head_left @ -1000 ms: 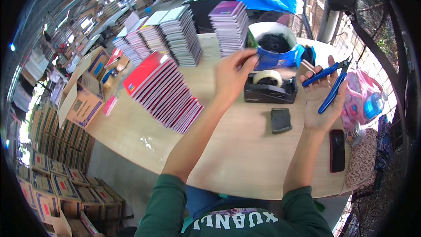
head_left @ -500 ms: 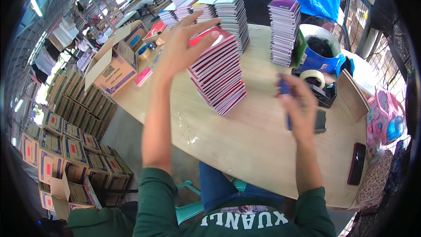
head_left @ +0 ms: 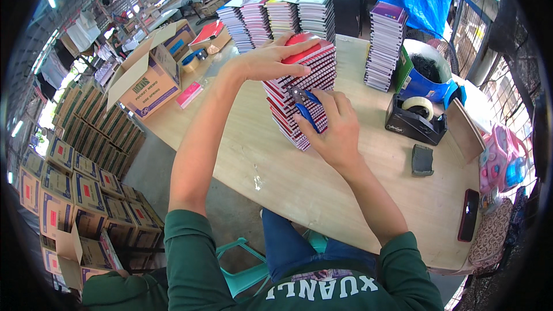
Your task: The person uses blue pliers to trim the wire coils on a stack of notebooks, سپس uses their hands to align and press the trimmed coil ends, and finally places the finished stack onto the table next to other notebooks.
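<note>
A tall stack of red spiral-bound notebooks (head_left: 321, 76) stands on the table, its spiral edges turned toward my right side. My left hand (head_left: 269, 62) lies across the top of the stack, fingers stretched out over the red cover. Wrapped round the blue handles of small diagonal cutters (head_left: 303, 109), my right hand (head_left: 337, 132) is at the near side of the stack. The metal jaws point up and sit close against the spiral bindings. Whether they touch a wire is too small to tell.
Behind are more notebook stacks (head_left: 315, 17) and a purple-topped stack (head_left: 385, 52). On the right are a tape dispenser (head_left: 415, 124), a dark grey block (head_left: 422, 160) and a phone (head_left: 469, 215). An open carton (head_left: 151, 89) is at the left; boxes (head_left: 86, 190) are piled beyond the table (head_left: 276, 187).
My right hand has swung left with the cutters, from over the bare table to the stack. The stack has turned so its spirals show, and my left hand has settled on its top.
</note>
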`<state>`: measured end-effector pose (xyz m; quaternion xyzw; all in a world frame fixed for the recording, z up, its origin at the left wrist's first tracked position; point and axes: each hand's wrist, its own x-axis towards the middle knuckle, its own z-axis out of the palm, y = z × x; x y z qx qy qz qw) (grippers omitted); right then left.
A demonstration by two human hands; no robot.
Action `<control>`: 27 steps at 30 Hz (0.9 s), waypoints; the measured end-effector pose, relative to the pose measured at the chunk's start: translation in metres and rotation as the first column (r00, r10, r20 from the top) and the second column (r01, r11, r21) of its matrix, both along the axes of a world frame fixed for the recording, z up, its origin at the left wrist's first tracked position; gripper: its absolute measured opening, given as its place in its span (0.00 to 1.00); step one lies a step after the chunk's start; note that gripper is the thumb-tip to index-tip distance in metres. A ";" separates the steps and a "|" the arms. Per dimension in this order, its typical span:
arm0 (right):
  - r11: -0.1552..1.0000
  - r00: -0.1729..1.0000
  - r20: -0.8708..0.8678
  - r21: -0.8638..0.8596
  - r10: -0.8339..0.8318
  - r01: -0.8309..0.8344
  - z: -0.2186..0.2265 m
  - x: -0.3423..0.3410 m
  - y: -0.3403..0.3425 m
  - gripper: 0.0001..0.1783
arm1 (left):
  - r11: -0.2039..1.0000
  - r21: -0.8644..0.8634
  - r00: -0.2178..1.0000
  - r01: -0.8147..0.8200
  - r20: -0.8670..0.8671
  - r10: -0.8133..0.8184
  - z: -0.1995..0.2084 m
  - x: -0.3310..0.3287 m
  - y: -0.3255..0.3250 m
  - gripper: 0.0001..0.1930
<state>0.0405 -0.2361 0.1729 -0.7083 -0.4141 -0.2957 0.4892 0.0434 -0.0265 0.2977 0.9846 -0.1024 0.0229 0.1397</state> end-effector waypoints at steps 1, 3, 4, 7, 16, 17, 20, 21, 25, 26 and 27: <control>1.000 1.000 0.001 0.007 -0.002 0.002 0.000 0.000 0.002 0.29 | 1.000 -0.005 1.000 0.004 -0.009 -0.004 0.001 0.001 0.000 0.41; 1.000 1.000 0.023 0.017 -0.015 0.014 0.003 0.000 0.004 0.28 | 1.000 0.008 1.000 0.006 -0.016 -0.006 0.002 0.002 -0.001 0.41; 1.000 0.999 0.042 0.022 -0.022 0.021 0.004 0.000 0.006 0.27 | 1.000 0.025 1.000 -0.001 -0.017 0.001 0.001 0.001 -0.001 0.40; 1.000 1.000 -0.018 0.010 0.020 -0.020 0.002 -0.001 0.009 0.24 | 0.999 0.033 1.000 -0.003 -0.024 0.004 0.002 -0.001 -0.003 0.40; 0.955 0.831 -0.470 0.126 0.297 -0.270 0.008 -0.004 0.002 0.20 | 0.999 0.034 0.999 -0.004 -0.041 0.005 0.002 -0.001 -0.003 0.39; 0.984 0.921 -0.346 0.078 0.178 -0.161 0.007 -0.007 0.001 0.21 | 0.999 0.033 0.999 -0.009 -0.038 0.011 0.002 0.000 -0.004 0.39; 0.999 0.984 -0.174 0.020 0.041 -0.038 0.003 -0.009 0.000 0.24 | 0.999 0.032 0.999 -0.009 -0.031 0.010 -0.001 0.001 -0.004 0.39; 0.999 0.987 -0.156 0.007 0.035 -0.034 0.001 -0.008 0.001 0.25 | 1.000 0.022 1.000 0.008 -0.024 -0.008 -0.001 0.001 -0.003 0.39; 0.999 0.994 -0.098 0.009 0.042 -0.042 0.001 -0.005 0.007 0.21 | 0.999 -0.019 0.999 0.047 -0.019 -0.047 -0.003 0.004 0.002 0.40; 0.997 0.985 -0.153 -0.003 0.074 -0.075 -0.001 -0.005 0.007 0.21 | 0.998 -0.029 0.999 0.047 -0.023 -0.048 -0.003 0.004 0.002 0.40; 0.994 0.972 -0.209 -0.013 0.104 -0.109 -0.001 -0.005 0.007 0.20 | 0.999 -0.010 0.999 0.045 -0.013 -0.045 -0.004 0.005 0.002 0.40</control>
